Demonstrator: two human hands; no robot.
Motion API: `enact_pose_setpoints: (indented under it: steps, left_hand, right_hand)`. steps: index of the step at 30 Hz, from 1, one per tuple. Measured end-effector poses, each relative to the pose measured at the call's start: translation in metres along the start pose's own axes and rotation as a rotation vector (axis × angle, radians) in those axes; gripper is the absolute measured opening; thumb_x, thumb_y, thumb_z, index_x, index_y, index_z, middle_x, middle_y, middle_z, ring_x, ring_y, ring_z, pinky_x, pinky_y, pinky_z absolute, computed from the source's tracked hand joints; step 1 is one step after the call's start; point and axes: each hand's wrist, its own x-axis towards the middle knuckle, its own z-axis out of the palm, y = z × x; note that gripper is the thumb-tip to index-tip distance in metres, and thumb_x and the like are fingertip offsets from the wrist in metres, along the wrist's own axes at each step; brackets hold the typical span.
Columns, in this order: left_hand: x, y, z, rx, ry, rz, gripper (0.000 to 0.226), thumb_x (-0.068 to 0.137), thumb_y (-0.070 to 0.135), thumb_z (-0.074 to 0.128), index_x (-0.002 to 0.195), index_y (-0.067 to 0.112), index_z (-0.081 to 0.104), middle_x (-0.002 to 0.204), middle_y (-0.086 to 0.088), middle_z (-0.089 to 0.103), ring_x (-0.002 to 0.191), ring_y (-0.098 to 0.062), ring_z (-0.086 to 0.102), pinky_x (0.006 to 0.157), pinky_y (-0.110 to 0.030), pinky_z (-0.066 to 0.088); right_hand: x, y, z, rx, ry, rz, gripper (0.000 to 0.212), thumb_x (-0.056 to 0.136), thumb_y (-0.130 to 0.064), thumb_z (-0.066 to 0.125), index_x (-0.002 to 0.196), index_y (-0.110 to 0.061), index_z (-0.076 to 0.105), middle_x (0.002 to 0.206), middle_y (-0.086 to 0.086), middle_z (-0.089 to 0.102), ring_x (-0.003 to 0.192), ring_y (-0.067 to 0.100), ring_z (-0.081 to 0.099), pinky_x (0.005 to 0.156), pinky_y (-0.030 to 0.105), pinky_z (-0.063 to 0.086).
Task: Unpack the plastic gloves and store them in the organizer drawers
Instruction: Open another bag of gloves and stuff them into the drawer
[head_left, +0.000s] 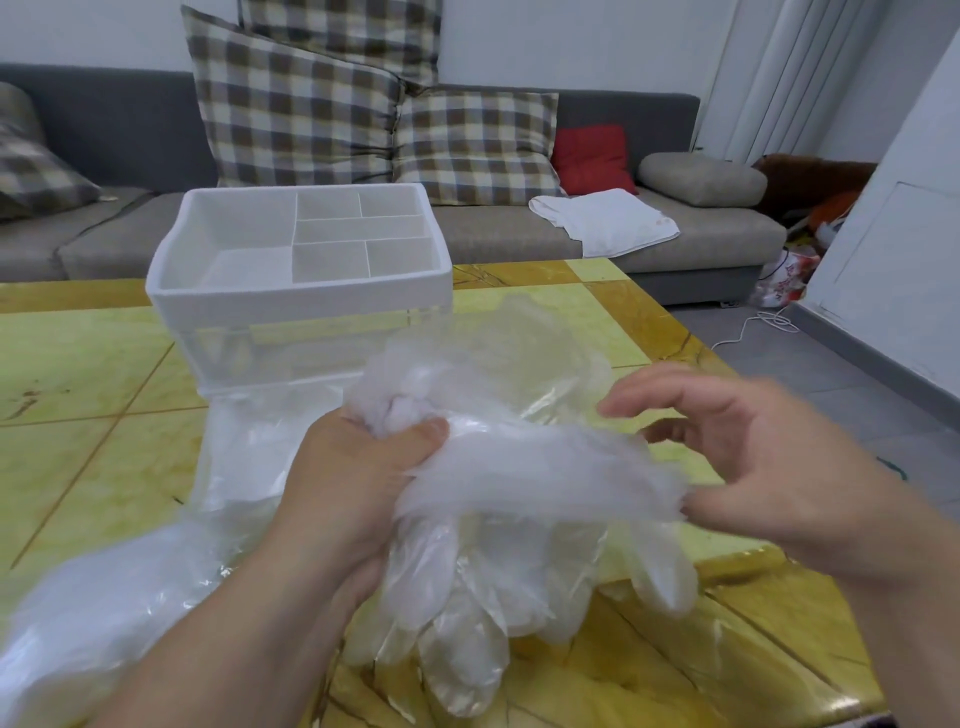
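Nearest, at the lower left, a clear plastic wrapper (104, 597) lies crumpled on the yellow table (67, 374), under the left forearm. Just beyond it, the left hand (358, 478) is clenched around one bunch of plastic gloves (524, 467), thumb pressed over the gathered cuffs. The layers are too sheer and too many to count. Their fingers hang below the fist, towards the table edge. The right hand (769, 467) is released and slightly blurred, its fingers loosely spread above the bunch. Only its thumb tip touches the bunch's right end. So the gloves sit between the two hands, lifted above the table.

Behind them stands one white organizer (301, 291), well short of either hand. Its top tray is split into six compartments, with clear drawer fronts beneath.

Farther back, a grey sofa (519, 234) carries four plaid pillows (291, 104), one red cushion (592, 156) and one white cloth (602, 221).
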Motion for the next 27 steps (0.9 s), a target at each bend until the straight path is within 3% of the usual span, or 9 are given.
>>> enact_pose_setpoints:
  steps: [3, 5, 8, 12, 15, 18, 21, 23, 27]
  left_hand:
    - [0.000, 0.000, 0.000, 0.008, 0.018, -0.012, 0.016, 0.084, -0.004, 0.069, 0.098, -0.009, 0.068, 0.072, -0.014, 0.070, 0.057, -0.022, 0.068, 0.047, -0.025, 0.052]
    - [-0.001, -0.001, 0.002, 0.029, 0.031, -0.030, 0.013, 0.084, -0.003, 0.070, 0.097, -0.006, 0.069, 0.071, -0.013, 0.070, 0.057, -0.023, 0.068, 0.046, -0.026, 0.052]
    - [-0.004, 0.000, 0.005, 0.065, 0.028, -0.055, 0.005, 0.084, 0.000, 0.072, 0.088, -0.002, 0.069, 0.064, -0.012, 0.069, 0.052, -0.023, 0.067, 0.045, -0.026, 0.050]
    - [-0.009, 0.002, 0.010, 0.048, 0.011, -0.079, 0.010, 0.086, -0.001, 0.069, 0.077, 0.001, 0.066, 0.054, -0.007, 0.065, 0.044, -0.018, 0.064, 0.039, -0.021, 0.046]
    - [-0.010, 0.003, 0.011, 0.047, 0.026, -0.093, 0.002, 0.085, 0.002, 0.070, 0.085, 0.000, 0.070, 0.065, -0.012, 0.072, 0.051, -0.021, 0.069, 0.039, -0.024, 0.049]
    - [-0.010, 0.003, 0.011, 0.025, -0.003, -0.094, 0.004, 0.085, -0.001, 0.069, 0.088, -0.002, 0.071, 0.070, -0.016, 0.072, 0.054, -0.024, 0.069, 0.042, -0.026, 0.051]
    - [-0.011, 0.001, 0.010, 0.014, -0.041, -0.087, 0.005, 0.085, -0.001, 0.068, 0.088, -0.002, 0.071, 0.066, -0.015, 0.071, 0.050, -0.023, 0.067, 0.041, -0.025, 0.049]
    - [-0.010, 0.001, 0.009, 0.018, -0.045, -0.095, 0.005, 0.086, 0.000, 0.068, 0.087, -0.002, 0.072, 0.066, -0.015, 0.070, 0.050, -0.023, 0.067, 0.042, -0.025, 0.049]
    - [-0.008, 0.000, 0.009, -0.028, -0.088, -0.113, 0.016, 0.085, -0.010, 0.060, 0.075, 0.000, 0.068, 0.062, -0.015, 0.061, 0.052, -0.026, 0.061, 0.047, -0.028, 0.049]
  right_hand:
    - [-0.002, -0.005, 0.013, -0.263, -0.023, 0.063, 0.058, 0.055, -0.023, 0.096, 0.104, -0.044, 0.074, 0.116, -0.015, 0.063, 0.115, 0.003, 0.058, 0.091, 0.010, 0.039]
    - [0.002, -0.005, 0.024, -0.206, 0.128, 0.046, 0.033, 0.063, -0.034, 0.090, 0.094, -0.037, 0.078, 0.105, -0.011, 0.064, 0.107, 0.008, 0.061, 0.087, 0.011, 0.039]
    - [0.006, -0.002, 0.032, -0.101, 0.253, 0.011, 0.004, 0.085, -0.026, 0.076, 0.088, -0.026, 0.078, 0.098, -0.006, 0.071, 0.097, 0.010, 0.067, 0.084, 0.020, 0.048]
    - [0.006, -0.002, 0.034, 0.060, 0.234, 0.106, 0.012, 0.087, -0.027, 0.074, 0.087, -0.016, 0.078, 0.094, -0.005, 0.077, 0.090, 0.009, 0.071, 0.080, 0.023, 0.053]
    - [0.009, 0.004, 0.038, -0.143, 0.171, 0.096, 0.006, 0.084, -0.018, 0.078, 0.081, -0.013, 0.078, 0.108, -0.022, 0.072, 0.104, -0.004, 0.064, 0.086, 0.009, 0.043]
    - [0.012, 0.008, 0.043, -0.232, 0.174, 0.061, 0.006, 0.086, -0.011, 0.075, 0.084, -0.015, 0.080, 0.106, -0.025, 0.071, 0.108, -0.002, 0.062, 0.088, 0.012, 0.043]
    - [0.011, 0.007, 0.046, -0.009, 0.249, 0.105, 0.022, 0.089, -0.004, 0.069, 0.087, -0.023, 0.081, 0.092, -0.013, 0.077, 0.091, 0.003, 0.070, 0.078, 0.014, 0.051]
    - [0.012, 0.009, 0.045, 0.129, 0.312, 0.131, 0.021, 0.088, -0.005, 0.068, 0.081, -0.019, 0.081, 0.086, -0.003, 0.078, 0.084, 0.011, 0.074, 0.075, 0.020, 0.055]
    - [0.014, 0.015, 0.043, 0.465, 0.389, 0.177, 0.016, 0.078, -0.014, 0.067, 0.087, -0.013, 0.081, 0.094, 0.011, 0.077, 0.092, 0.022, 0.074, 0.079, 0.026, 0.058]
